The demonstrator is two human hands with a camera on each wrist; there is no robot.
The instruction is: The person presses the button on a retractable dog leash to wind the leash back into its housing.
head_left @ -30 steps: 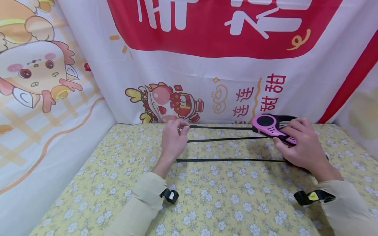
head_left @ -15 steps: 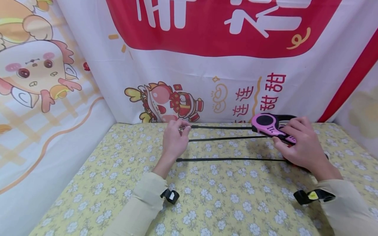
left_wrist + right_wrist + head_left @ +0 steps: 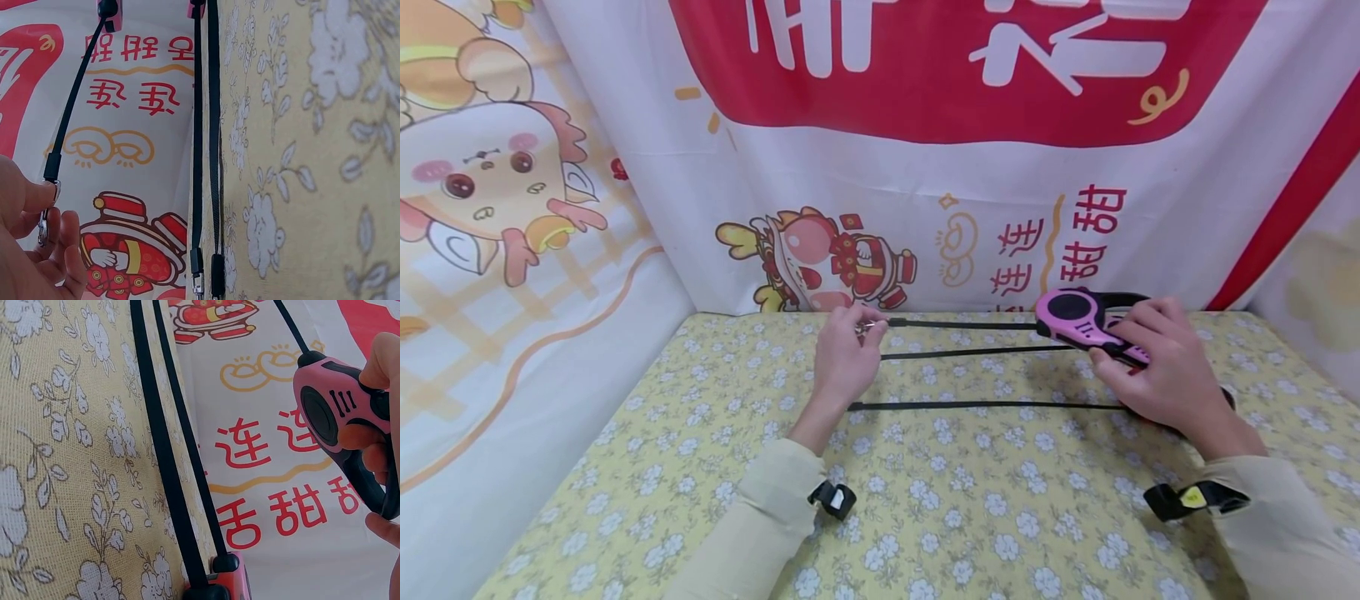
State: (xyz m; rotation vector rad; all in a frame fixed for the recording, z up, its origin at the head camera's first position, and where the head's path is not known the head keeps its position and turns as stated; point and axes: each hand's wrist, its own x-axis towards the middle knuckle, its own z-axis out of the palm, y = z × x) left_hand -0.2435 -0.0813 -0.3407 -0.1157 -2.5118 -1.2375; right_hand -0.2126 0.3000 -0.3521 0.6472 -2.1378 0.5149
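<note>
My right hand [image 3: 1176,379] grips the handle of a pink and black retractable dog leash [image 3: 1070,310], raised over the far right of the table. Its black strap [image 3: 962,325] runs out leftward, nearly straight. At the strap's other end, my left hand [image 3: 844,354] pinches the silver metal clip [image 3: 44,226] between thumb and fingers. In the right wrist view, the leash case [image 3: 322,403] shows my fingers wrapped through its loop handle.
Two more leash straps, a middle one [image 3: 977,353] and a nearer one [image 3: 985,406], stretch across the flowered tablecloth [image 3: 955,517]. Their cases, a pink and red one [image 3: 240,575] among them, sit below my right hand. A printed cloth [image 3: 880,175] hangs behind.
The pink leash has shifted very slightly left and my left hand slightly right. Both hands keep their hold, and the strap stays drawn out.
</note>
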